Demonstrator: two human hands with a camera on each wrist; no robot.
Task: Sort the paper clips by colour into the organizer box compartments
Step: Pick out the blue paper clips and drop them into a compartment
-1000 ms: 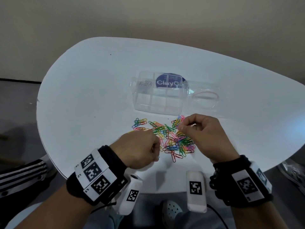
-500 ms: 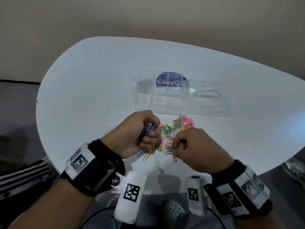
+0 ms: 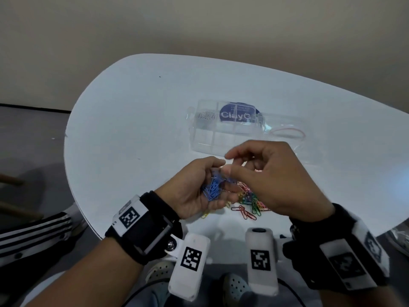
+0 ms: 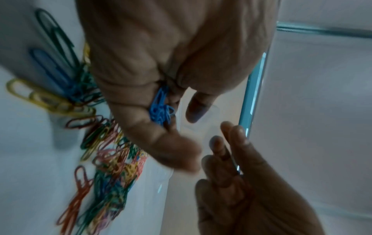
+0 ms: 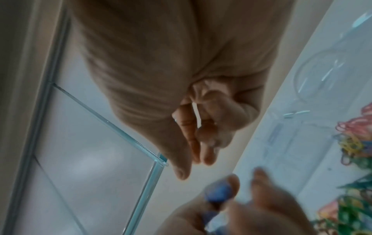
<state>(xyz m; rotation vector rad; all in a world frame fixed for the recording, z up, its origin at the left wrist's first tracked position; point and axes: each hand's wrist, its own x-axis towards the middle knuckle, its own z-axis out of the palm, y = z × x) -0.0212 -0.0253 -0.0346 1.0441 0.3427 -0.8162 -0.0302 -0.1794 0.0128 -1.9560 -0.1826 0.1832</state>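
My left hand (image 3: 219, 178) lies palm up just above the table and cups a bunch of blue paper clips (image 3: 212, 189), also seen between its curled fingers (image 4: 161, 109). Over it hovers my right hand (image 3: 228, 165), thumb and forefinger a little apart, with nothing between them in the right wrist view (image 5: 195, 165). The mixed pile of coloured clips (image 3: 250, 202) lies on the table under and right of both hands. Behind the hands stands the clear organizer box (image 3: 205, 138), lid (image 3: 287, 142) folded open to the right. Silver clips (image 3: 207, 116) sit in its back left compartment.
The white table (image 3: 132, 129) has a rounded edge close to my wrists. A red rubber band (image 3: 287, 131) lies on the open lid. A blue label (image 3: 235, 115) shows through the box. A striped trouser leg (image 3: 33, 231) is on the floor side at left.
The right hand left the pile and rose to the left hand; the blue clip it pinched is no longer in its fingers. The left hand turned palm up with its blue bunch.
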